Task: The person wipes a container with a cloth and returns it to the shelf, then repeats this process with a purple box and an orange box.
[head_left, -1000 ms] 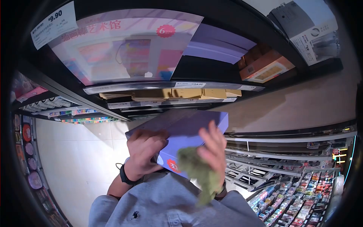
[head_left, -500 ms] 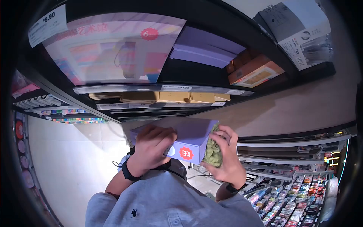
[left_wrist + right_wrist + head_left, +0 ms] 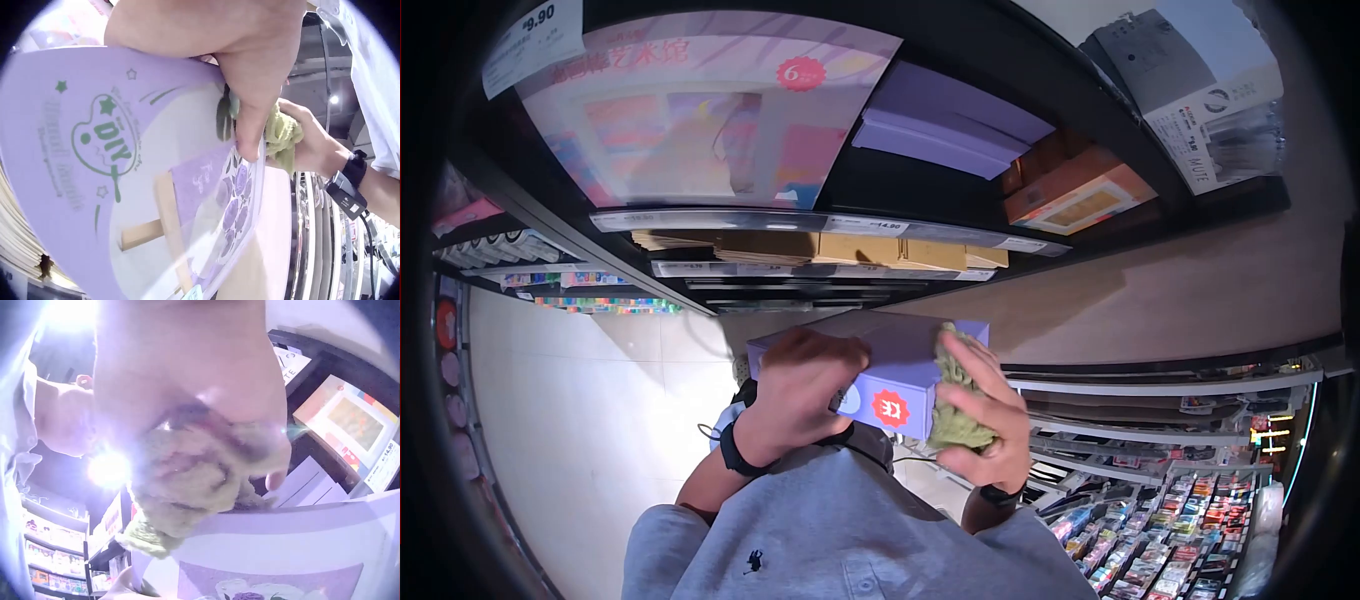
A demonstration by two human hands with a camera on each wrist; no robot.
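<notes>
A purple box (image 3: 892, 345) with a red badge is held in front of the grey shirt. The left hand (image 3: 808, 388) grips its left part, thumb on the near side and fingers curled over the top. At the box's right end the right hand (image 3: 990, 415) presses a crumpled green cloth (image 3: 958, 420) against it, fingers fairly straight over the cloth. The left wrist view shows the box's printed face (image 3: 75, 150) with "DIY" and an easel picture, the left thumb over its edge. Bunched cloth (image 3: 194, 469) lies under the right palm in the right wrist view.
Above the box, a black shelf holds a large pink art set (image 3: 710, 120), more purple boxes (image 3: 955, 115) and an orange box (image 3: 1085, 190). Thin tan packets (image 3: 890, 250) fill the lower shelf. Racks of small goods (image 3: 1170, 530) stand at the lower right.
The purple box has turned from its earlier tilt, and the right hand has brought the cloth onto its right end. Since half a second ago, the right fingers have straightened across the cloth.
</notes>
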